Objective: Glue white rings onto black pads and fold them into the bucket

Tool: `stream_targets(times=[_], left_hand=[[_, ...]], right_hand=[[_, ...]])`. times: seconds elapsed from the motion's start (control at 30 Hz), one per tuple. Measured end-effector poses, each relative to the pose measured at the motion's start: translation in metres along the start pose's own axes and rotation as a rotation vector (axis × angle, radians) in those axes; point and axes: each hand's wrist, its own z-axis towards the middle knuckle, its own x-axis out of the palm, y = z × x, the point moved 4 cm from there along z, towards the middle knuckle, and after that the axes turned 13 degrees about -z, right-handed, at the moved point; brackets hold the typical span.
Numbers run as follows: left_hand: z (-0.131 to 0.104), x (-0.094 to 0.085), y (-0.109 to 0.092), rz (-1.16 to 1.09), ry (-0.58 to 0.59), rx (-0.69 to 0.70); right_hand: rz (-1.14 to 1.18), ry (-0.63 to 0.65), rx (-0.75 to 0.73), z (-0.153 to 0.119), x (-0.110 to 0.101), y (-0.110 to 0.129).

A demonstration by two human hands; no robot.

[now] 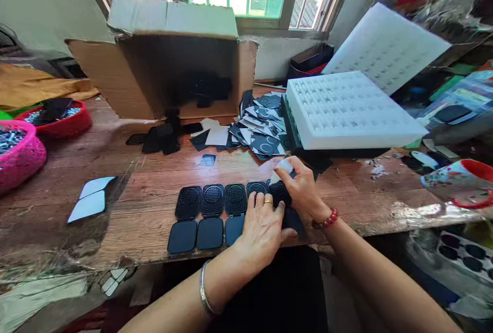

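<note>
A row of several black hinged square cases (212, 199) lies opened out along the table's front, ridged halves at the back and smooth black halves (210, 233) nearer me. My right hand (302, 184) is closed around a small white squeeze bottle (284, 167). The bottle's tip points down at the ridged half of the rightmost case (280, 192). My left hand (262, 222) rests palm down over the right part of the row, fingers stretched out and touching the cases. It covers part of the cases beneath.
Behind the row are a heap of dark and white paper cards (262, 128), black pieces (162, 138) and an open cardboard box (144, 76). White foam trays (346, 112) stand right, near a patterned cup (456, 181). Pink (33, 161) and red baskets (79, 120) sit left.
</note>
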Motion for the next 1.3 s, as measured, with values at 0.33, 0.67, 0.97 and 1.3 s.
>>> stream_targets(times=[0.33, 0.67, 0.97, 1.3], left_hand=[[0.001, 0.000, 0.001, 0.000, 0.011, -0.012], [-0.012, -0.025, 0.013, -0.025, -0.079, -0.015], [-0.032, -0.027, 0.034, 0.061, 0.007, -0.072], [-0.028, -0.026, 0.034, 0.080, 0.017, -0.047]], right_hand=[[0.003, -0.098, 0.137, 0.008, -0.018, -0.030], [0.229, -0.164, 0.333, -0.003, -0.013, -0.049], [0.178, -0.068, 0.251, 0.000, 0.022, -0.018], [0.036, -0.019, 0.142, 0.007, 0.030, 0.002]])
